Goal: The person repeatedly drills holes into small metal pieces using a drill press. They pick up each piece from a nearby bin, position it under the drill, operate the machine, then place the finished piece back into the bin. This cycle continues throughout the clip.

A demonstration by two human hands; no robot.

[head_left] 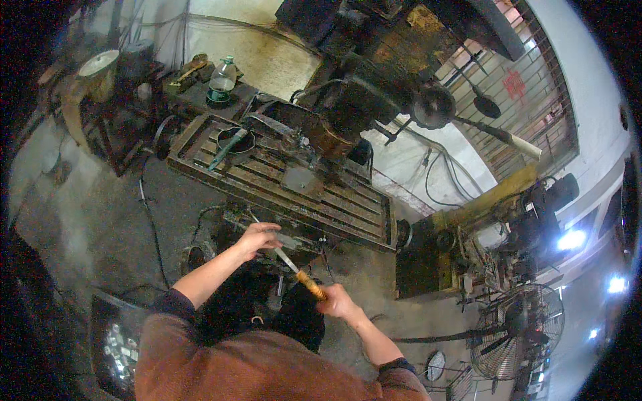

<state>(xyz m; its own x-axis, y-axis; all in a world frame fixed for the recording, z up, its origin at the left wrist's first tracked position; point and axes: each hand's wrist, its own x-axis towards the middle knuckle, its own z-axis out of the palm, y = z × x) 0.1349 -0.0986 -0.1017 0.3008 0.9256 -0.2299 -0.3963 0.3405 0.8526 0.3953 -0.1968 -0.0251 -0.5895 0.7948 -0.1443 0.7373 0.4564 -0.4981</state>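
Observation:
Both of my hands are on a hand file with a long pale metal blade and a yellowish handle [310,285]. My right hand [338,302] is wrapped round the end of that handle. Farther along, my left hand [257,239] is closed over the blade, whose tip shows just beyond the fingers. The file slants from far left to near right, in front of the machine's slotted table [287,200]. Whether its blade touches a workpiece is too dim to tell.
On the slotted table are a dark bowl [235,142] and a green-handled brush [227,151]. A plastic bottle [222,81] stands behind at left. The milling machine's head [374,93] overhangs the table. A fan [518,324] stands at right; a bin of shiny metal pieces [120,351] sits at lower left.

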